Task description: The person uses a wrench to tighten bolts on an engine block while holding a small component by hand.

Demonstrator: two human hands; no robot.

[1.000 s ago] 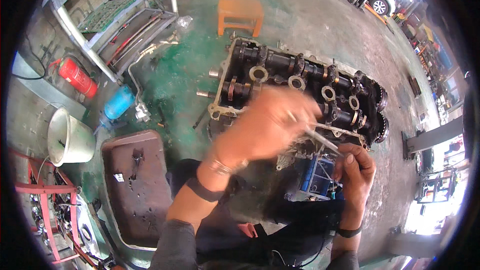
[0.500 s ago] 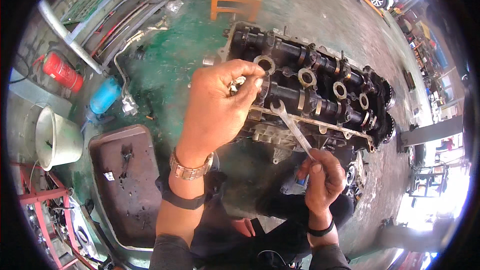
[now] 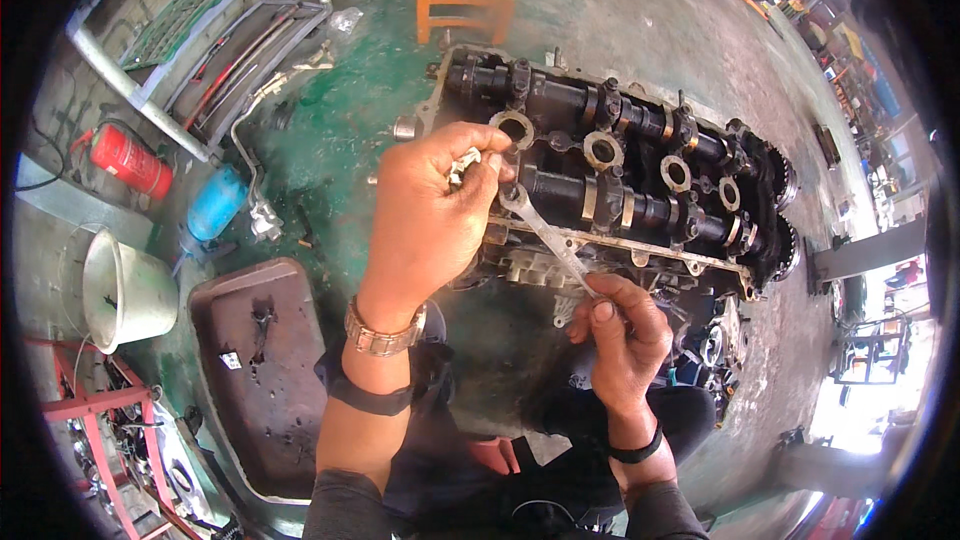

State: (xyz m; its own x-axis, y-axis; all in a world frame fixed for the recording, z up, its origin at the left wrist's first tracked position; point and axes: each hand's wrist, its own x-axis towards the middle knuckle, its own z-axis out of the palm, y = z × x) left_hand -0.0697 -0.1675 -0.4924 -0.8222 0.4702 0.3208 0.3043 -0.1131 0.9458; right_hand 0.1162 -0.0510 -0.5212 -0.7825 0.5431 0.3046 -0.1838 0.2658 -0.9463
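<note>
My left hand (image 3: 432, 205) is closed over the near left part of an engine cylinder head (image 3: 560, 190) with dark camshafts. A crumpled whitish piece (image 3: 463, 166) shows inside its curled fingers; its kind is unclear. Thumb and index finger pinch together, and anything between their tips is hidden. My right hand (image 3: 625, 335) grips a metal wrench (image 3: 552, 240) by its lower end. The wrench slants up and left, its upper head right by my left fingertips at the engine's near edge. Whether that head sits on a fastener cannot be seen.
A brown drip tray (image 3: 215, 395) with dark residue lies at left, beside a whitish bucket (image 3: 130, 290) and a red metal stand (image 3: 95, 405). Farther back are a blue bottle jack-like cylinder (image 3: 215, 202), a red fire extinguisher (image 3: 130, 165) and an orange stool (image 3: 465, 0).
My right hand has moved left and slightly up, bringing the wrench's upper head close to my left fingertips. My left hand keeps its pinch. The whole view has shifted slightly.
</note>
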